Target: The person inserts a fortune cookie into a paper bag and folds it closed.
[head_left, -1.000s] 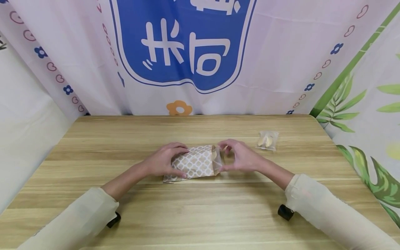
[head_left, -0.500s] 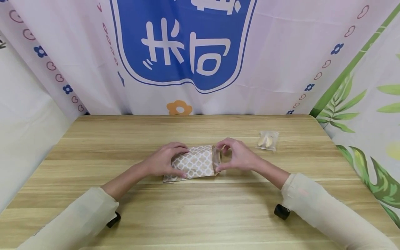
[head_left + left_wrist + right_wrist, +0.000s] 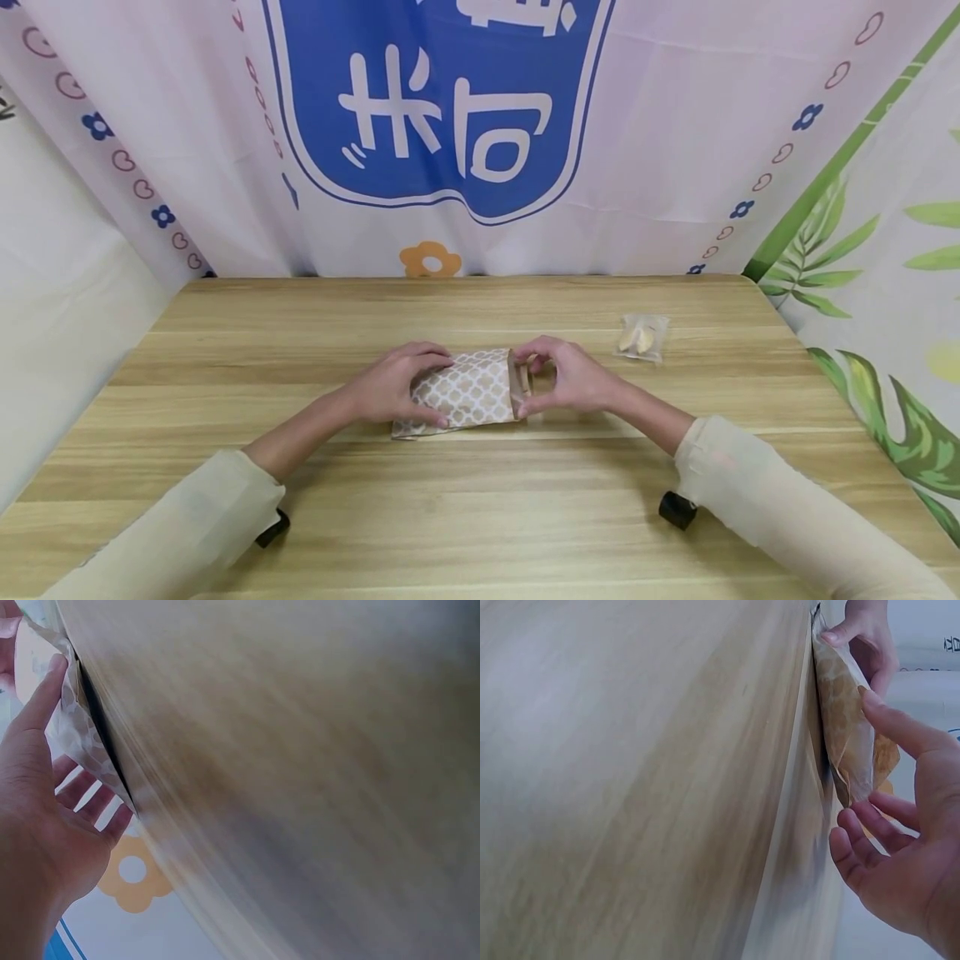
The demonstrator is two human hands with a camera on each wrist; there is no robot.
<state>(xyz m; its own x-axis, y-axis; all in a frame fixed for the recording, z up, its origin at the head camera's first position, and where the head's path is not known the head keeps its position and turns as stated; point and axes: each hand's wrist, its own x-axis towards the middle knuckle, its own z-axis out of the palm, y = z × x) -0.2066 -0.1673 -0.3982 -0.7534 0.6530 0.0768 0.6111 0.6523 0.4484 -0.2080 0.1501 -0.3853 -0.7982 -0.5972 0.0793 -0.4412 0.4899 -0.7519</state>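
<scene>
A tan paper bag (image 3: pixel 474 387) with a white lattice print lies on its side on the wooden table. My left hand (image 3: pixel 392 385) holds its closed end, thumb along the near edge and fingers at the far edge. At the mouth on the right, my right hand (image 3: pixel 568 379) has thumb and fingertips on opposite edges, bridging the opening. A strip of clear wrapper (image 3: pixel 519 385) shows inside that mouth; the rest of it is hidden in the bag. In the right wrist view the thumb touches the brown paper edge of the bag (image 3: pixel 844 720).
A fortune cookie in a clear wrapper (image 3: pixel 641 337) lies behind and to the right of my right hand. The wooden table (image 3: pixel 480 517) ends at the back against a printed cloth (image 3: pixel 660 167). A leaf-patterned cloth hangs along the right side.
My right hand has shifted slightly left towards the bag, and less clear wrapper sticks out of the mouth now. The left hand and the bag have stayed put.
</scene>
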